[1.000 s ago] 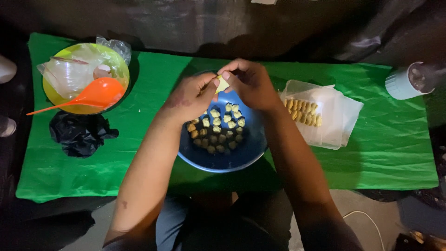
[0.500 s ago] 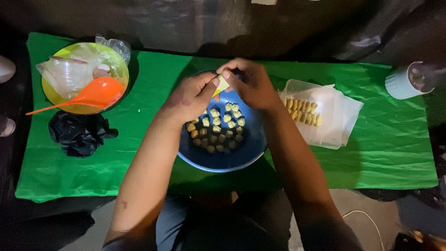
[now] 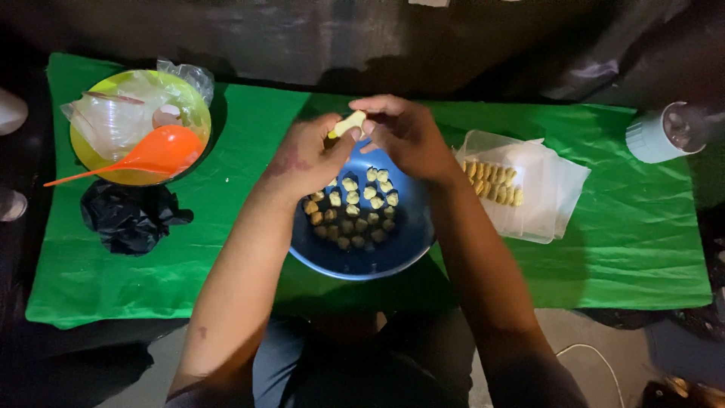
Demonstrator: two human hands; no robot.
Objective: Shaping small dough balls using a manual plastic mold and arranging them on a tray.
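Makeshift food-preparation spot, likely a home or stall: a low table under a green cloth (image 3: 604, 249) carries a blue bowl (image 3: 393, 257) of small dough pieces (image 3: 355, 211), a clear lidded container (image 3: 544, 204) and an orange ladle (image 3: 151, 155).

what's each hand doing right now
Left hand: closed, pinching the small pale yellow dough piece above the blue bowl.
Right hand: closed, fingertips on the same piece.

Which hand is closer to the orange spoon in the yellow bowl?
Left. The left hand is over the blue bowl, on the side toward the orange spoon. The right hand is farther away, beside the clear container. Both pinch a pale dough piece.
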